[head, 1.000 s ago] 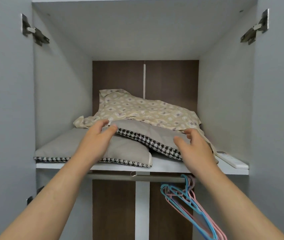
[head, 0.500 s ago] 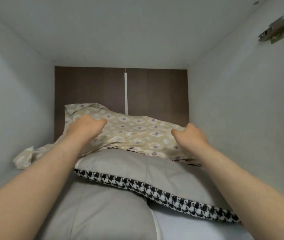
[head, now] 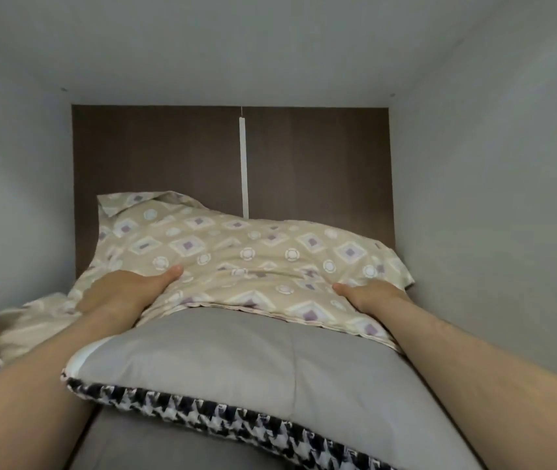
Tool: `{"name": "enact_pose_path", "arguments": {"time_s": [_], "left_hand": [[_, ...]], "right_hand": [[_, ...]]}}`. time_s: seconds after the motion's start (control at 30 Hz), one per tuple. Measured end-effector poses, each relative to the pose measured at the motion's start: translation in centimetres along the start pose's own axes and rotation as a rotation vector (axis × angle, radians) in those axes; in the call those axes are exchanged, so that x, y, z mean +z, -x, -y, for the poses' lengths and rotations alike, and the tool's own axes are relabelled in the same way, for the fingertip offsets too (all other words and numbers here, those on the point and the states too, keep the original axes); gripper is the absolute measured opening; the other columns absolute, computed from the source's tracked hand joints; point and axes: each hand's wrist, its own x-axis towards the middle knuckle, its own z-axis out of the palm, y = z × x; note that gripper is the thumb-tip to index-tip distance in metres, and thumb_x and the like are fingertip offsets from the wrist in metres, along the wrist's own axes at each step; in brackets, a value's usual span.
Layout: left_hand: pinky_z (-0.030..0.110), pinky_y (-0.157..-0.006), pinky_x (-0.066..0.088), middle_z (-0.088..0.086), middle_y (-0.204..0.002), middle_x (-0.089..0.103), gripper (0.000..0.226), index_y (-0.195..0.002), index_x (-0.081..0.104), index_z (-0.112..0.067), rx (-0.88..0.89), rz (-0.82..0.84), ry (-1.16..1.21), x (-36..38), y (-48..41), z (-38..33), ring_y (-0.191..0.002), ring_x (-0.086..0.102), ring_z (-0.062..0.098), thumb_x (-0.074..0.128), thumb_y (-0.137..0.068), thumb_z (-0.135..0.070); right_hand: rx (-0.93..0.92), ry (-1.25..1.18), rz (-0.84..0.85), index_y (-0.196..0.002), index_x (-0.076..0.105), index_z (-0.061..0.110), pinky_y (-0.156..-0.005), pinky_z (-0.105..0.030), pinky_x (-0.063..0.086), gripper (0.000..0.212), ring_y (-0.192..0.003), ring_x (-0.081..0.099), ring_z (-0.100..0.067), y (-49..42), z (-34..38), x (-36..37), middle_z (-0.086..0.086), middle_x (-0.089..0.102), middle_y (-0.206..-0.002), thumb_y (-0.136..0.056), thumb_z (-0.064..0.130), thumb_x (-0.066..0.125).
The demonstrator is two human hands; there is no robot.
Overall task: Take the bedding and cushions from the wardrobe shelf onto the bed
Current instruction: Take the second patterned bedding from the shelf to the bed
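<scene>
A beige patterned pillow (head: 243, 256) lies at the back of the wardrobe shelf, resting partly on a grey cushion (head: 236, 361) with a black-and-white houndstooth edge. A second grey cushion (head: 155, 442) lies under that one at the front. My left hand (head: 124, 293) grips the pillow's left end, thumb on top and fingers tucked beneath. My right hand (head: 368, 295) holds the pillow's right end the same way, its fingers hidden in the fabric.
Grey side walls (head: 487, 232) and the compartment's ceiling close in tightly on both sides and above. A dark brown back panel (head: 155, 154) stands just behind the pillow. Loose beige fabric (head: 16, 320) trails off at the left.
My head has moved deeper into the shelf compartment. Both hands have slid down from the pillow's top to its two ends and closed on it.
</scene>
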Motion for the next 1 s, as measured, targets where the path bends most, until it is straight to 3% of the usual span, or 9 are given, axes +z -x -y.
{"name": "enact_pose_path", "arguments": {"time_s": [0.13, 0.3, 0.63, 1.0], "left_hand": [[0.045, -0.089, 0.046, 0.018, -0.117, 0.064, 0.097, -0.114, 0.062, -0.006, 0.043, -0.015, 0.068, 0.5, -0.8, 0.1, -0.103, 0.058, 0.039, 0.058, -0.056, -0.084], [0.040, -0.083, 0.044, 0.018, -0.119, 0.064, 0.065, -0.116, 0.060, -0.010, 0.125, -0.152, 0.085, 1.2, -0.7, 0.0, -0.108, 0.058, 0.039, 0.065, -0.074, -0.060], [0.047, -0.086, 0.048, 0.018, -0.117, 0.065, 0.066, -0.115, 0.061, -0.012, 0.211, -0.415, 0.531, -5.7, 0.9, -2.0, -0.103, 0.059, 0.043, 0.066, -0.068, -0.059], [0.049, -0.083, 0.049, 0.017, -0.114, 0.066, 0.066, -0.112, 0.062, -0.010, 0.241, -0.499, 0.625, -15.1, 17.0, 0.7, -0.100, 0.060, 0.041, 0.068, -0.069, -0.060]], "right_hand": [[-0.067, -0.010, -0.093, -0.115, 0.064, 0.018, -0.082, -0.033, 0.043, 0.072, -0.111, 0.057, -0.028, -0.3, -0.6, 0.9, -0.005, 0.063, -0.124, -0.067, 0.071, 0.060], [-0.178, -0.034, -0.296, -0.103, 0.065, 0.011, -0.076, -0.034, 0.047, 0.049, -0.100, 0.061, -0.034, 0.6, -0.7, 1.3, -0.012, 0.069, -0.108, -0.079, 0.054, 0.063], [-0.405, -0.251, -0.667, -0.100, 0.061, 0.014, -0.078, -0.040, 0.049, 0.051, -0.093, 0.061, -0.036, 6.8, 3.2, -8.6, -0.011, 0.068, -0.102, -0.076, 0.058, 0.061], [-0.448, -0.361, -0.692, -0.095, 0.062, 0.014, -0.068, -0.036, 0.046, 0.050, -0.087, 0.061, -0.034, 21.9, -3.6, -15.5, -0.008, 0.068, -0.093, -0.074, 0.059, 0.062]]}}
